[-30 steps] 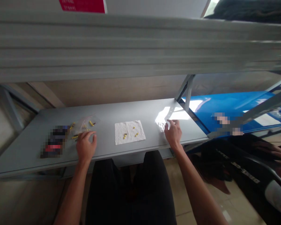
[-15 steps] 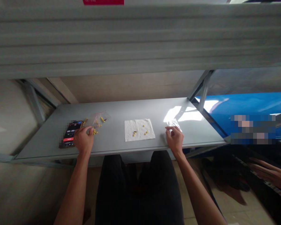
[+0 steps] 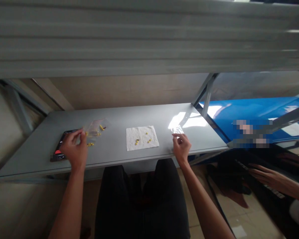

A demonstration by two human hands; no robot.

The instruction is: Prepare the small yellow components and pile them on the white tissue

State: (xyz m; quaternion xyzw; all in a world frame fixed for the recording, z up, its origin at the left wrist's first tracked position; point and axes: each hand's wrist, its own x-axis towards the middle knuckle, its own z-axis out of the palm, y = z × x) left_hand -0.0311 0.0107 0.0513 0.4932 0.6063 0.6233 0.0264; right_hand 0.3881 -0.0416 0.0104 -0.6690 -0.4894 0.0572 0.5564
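Note:
My left hand point(image 3: 76, 147) is closed in a pinch at the left edge of a clear plastic zip bag point(image 3: 96, 126), seemingly gripping it. Yellow beads point(image 3: 102, 127) show in or on the bag, and a few more yellow beads point(image 3: 90, 144) lie on the table beside the hand. My right hand point(image 3: 181, 146) has thumb and fingertips together at the near edge of a shiny clear plastic piece point(image 3: 177, 128); what they pinch is too small to tell. Between the hands lies a white cloth point(image 3: 142, 137) with several small yellow beads on it.
A phone point(image 3: 61, 146) with a lit screen lies partly under my left hand on the grey table point(image 3: 117, 119). A metal shelf point(image 3: 139, 43) hangs low above. At right are a blue table point(image 3: 224, 114) and another person's hand point(image 3: 269, 176).
My left hand has risen from the loose beads to the bag's left edge, turning its fingers upward. The right hand stays at the plastic piece. The view has shifted slightly right.

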